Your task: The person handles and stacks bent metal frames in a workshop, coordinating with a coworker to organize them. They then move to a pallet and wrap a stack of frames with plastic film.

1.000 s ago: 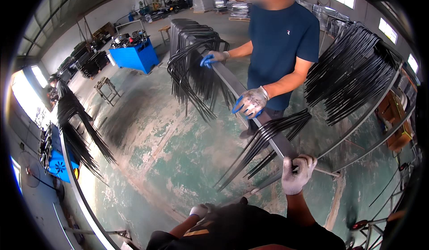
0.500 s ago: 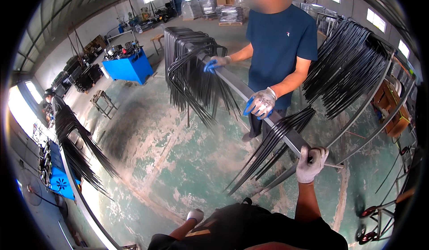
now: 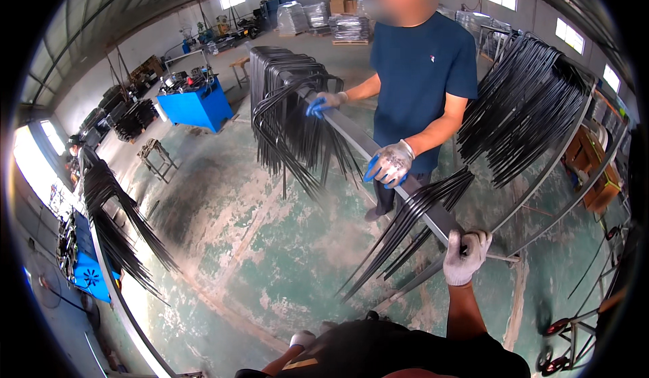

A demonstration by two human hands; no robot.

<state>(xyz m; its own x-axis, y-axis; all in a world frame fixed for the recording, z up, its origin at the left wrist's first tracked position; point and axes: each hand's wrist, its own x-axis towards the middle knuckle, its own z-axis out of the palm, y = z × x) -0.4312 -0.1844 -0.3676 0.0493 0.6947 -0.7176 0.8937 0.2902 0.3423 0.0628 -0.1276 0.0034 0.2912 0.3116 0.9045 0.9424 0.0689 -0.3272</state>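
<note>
My right hand [image 3: 466, 256], in a pale work glove, is closed around the near end of a long dark grey metal beam [image 3: 355, 133]. Several bent black rods [image 3: 426, 199] hang over the beam just beyond my hand. A larger bunch of black rods [image 3: 280, 101] drapes over its far end. My left hand [image 3: 302, 339], also gloved, hangs low beside my body, away from the beam; its fingers are mostly hidden. Across from me stands a co-worker [image 3: 422, 74] in a dark blue T-shirt, with both gloved hands [image 3: 391, 164] on the beam between the two bunches.
On the right, a rack [image 3: 564, 155] carries many black rods [image 3: 520, 101]. A curved rail [image 3: 111, 276] on the left bears more rods [image 3: 122, 209]. Farther back stand a blue workbench [image 3: 195, 104] and a small stool [image 3: 157, 158]. A wheeled cart frame [image 3: 571, 337] is at lower right.
My right hand and the beam's near end have shifted slightly left in view. My left hand has dropped lower, closer to my body. The co-worker's hands stay on the beam.
</note>
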